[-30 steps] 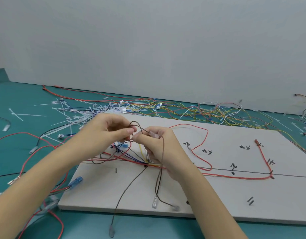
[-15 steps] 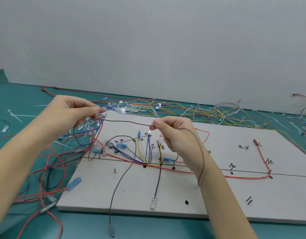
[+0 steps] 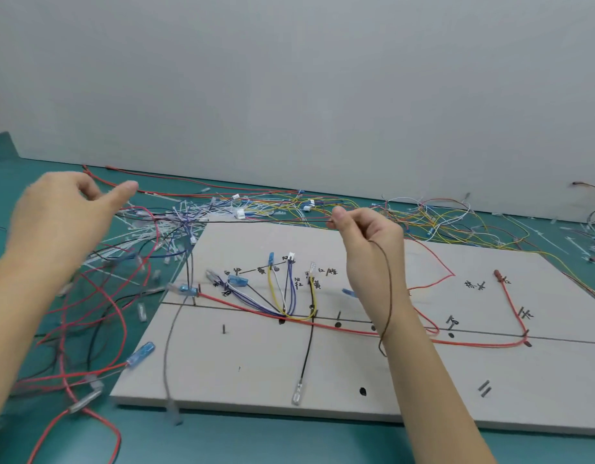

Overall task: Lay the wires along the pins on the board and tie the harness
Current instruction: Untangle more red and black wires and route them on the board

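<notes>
Brown wire [image 3: 388, 286] pinched in right hand [image 3: 373, 249] — left hand [image 3: 64, 222] loose-fingered, holding nothing — above board [image 3: 423, 390].

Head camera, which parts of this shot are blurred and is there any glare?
Head view: the left hand and the loose wires beside the board are motion-smeared; the right hand and the board's markings are sharp; lighting is soft and even, no glare.
</notes>
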Demonstrator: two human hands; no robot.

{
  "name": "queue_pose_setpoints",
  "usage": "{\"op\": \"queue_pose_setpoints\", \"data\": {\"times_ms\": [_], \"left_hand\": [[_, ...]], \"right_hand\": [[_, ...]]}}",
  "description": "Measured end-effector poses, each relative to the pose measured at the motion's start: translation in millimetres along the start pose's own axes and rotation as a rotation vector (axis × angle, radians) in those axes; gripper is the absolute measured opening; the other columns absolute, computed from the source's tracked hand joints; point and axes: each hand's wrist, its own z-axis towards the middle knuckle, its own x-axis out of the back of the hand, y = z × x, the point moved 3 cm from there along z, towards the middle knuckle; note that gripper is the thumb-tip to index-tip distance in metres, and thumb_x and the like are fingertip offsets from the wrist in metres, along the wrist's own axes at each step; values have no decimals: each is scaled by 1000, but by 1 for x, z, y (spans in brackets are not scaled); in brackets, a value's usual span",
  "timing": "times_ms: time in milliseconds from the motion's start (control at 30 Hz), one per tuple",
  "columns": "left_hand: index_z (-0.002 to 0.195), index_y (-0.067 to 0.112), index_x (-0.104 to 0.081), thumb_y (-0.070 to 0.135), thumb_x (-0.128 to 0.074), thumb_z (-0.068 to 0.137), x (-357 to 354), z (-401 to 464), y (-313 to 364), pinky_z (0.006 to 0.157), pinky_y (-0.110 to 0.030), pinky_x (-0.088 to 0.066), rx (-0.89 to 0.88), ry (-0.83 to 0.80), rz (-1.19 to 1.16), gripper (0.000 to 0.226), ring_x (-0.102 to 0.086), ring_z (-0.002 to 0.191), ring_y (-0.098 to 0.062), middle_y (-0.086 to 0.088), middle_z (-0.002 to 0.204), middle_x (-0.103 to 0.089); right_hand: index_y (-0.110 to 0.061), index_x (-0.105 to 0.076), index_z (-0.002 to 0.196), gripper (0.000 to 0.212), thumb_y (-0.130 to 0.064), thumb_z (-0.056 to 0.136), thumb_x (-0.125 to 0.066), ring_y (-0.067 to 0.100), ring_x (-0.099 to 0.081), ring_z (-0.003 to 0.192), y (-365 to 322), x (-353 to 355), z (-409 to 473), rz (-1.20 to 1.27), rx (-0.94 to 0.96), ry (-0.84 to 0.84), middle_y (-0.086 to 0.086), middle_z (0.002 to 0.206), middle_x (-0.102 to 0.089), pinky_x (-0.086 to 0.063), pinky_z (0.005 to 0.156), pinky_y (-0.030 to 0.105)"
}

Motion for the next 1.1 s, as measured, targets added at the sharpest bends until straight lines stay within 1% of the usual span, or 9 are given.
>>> {"op": "queue_pose_setpoints", "data": {"times_ms": [133,233,333,433,533,600,733,900,1100], "left_hand": [[51,14,-48,72,-48,82,1,-4,8,58,-36,-45,-108,-25,-25,65,-48,51,-32,-3,43,-44],[56,16,-61,62,-48,91,-14,-21,35,54,-30,-37,-194,-203,-56,59,-47,50,-30,-3,42,-46],[69,23,-65,71,-36,83,-22,-37,54,77,-39,-38,-291,-273,138,58,-57,80,-32,-3,72,-64],[86,35,-67,67,-36,82,-27,-60,75,93,-38,-25,-507,-230,205,45,-49,110,-21,11,101,-60],[87,39,-67,60,-52,73,-39,-84,84,87,-27,-40,-508,-638,-80,29,-56,99,1,23,94,-63],[88,40,-66,50,-66,73,-49,-90,78,81,-27,-46,-501,-758,-18,19,-59,88,4,21,87,-64],[89,27,-68,13,-66,87,-48,-76,73,82,-39,-46,-588,-525,-1,14,-57,83,-12,10,82,-62],[103,16,-74,10,-59,93,-38,-50,57,79,-38,-41,-577,-316,39,19,-50,86,-22,3,84,-66],[96,22,-78,26,-66,89,-35,-39,49,69,-31,-37,-418,-474,-63,15,-56,79,-19,2,82,-66]], "right_hand": [[-15,-66,67,27,-21,93,-63,3,-36,48,3,-5,-1,-40,-35,-98,-1,58,-53,-32,53,16],[-17,-66,67,26,-23,92,-65,9,-39,54,6,-11,-4,-52,-73,-141,21,68,-61,-35,54,21],[-12,-66,70,26,-26,91,-65,7,-38,53,11,-13,-6,-124,-70,-112,19,66,-59,-34,53,21],[-4,-65,72,31,-28,92,-65,5,-35,49,14,-11,-6,-198,-47,-51,1,55,-48,-32,50,20],[1,-63,71,34,-25,92,-65,5,-33,48,11,-1,-3,-179,-15,53,2,53,-45,-29,48,18],[3,-62,69,34,-22,92,-65,6,-33,50,9,9,2,-122,-13,142,11,57,-48,-30,50,20],[0,-66,72,31,-25,91,-65,10,-41,55,10,15,4,-122,-55,178,9,58,-53,-35,55,24],[-9,-66,71,29,-28,92,-63,14,-47,58,15,14,3,-247,-75,159,7,64,-61,-39,61,29],[-9,-67,72,29,-29,92,-62,15,-49,59,18,16,3,-277,-112,173,5,65,-62,-39,61,28]]}}
